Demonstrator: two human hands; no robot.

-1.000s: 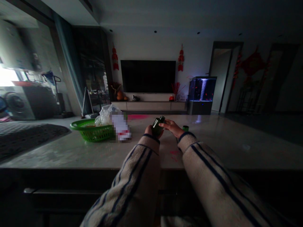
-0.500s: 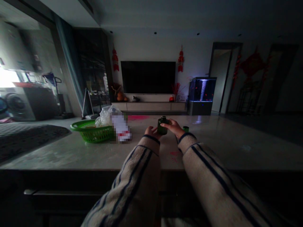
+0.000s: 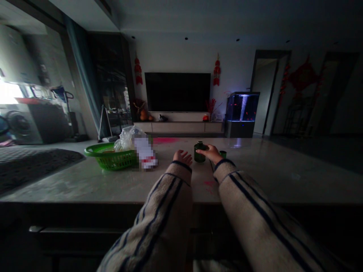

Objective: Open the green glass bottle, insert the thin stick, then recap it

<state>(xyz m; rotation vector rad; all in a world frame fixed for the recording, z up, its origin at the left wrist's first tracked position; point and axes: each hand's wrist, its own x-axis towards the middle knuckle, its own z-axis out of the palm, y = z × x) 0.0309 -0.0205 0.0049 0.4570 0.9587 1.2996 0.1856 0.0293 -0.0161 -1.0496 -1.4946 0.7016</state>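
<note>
A dark green bottle (image 3: 200, 153) with a short neck and no cap on it stands upright above the middle of the table (image 3: 255, 177). My right hand (image 3: 211, 153) grips it from the right side, thumb across its front. Whether its base touches the tabletop I cannot tell. To the left, my left hand (image 3: 183, 157) is open, its palm turned up and fingers spread, apart from the bottle. Behind my right wrist sits a small green cup-like piece (image 3: 223, 154), partly hidden by the sleeve.
On the table's left side stands a green plastic basket (image 3: 113, 160) holding a clear plastic bag (image 3: 126, 138). A blurred-out white item (image 3: 145, 153) leans at its right. Pink stains (image 3: 209, 184) mark the tabletop. Beyond are a television (image 3: 177, 92) and a lit fish tank (image 3: 242, 107).
The bottle has moved slightly right and down with my right hand. My left hand has come away from it and opened.
</note>
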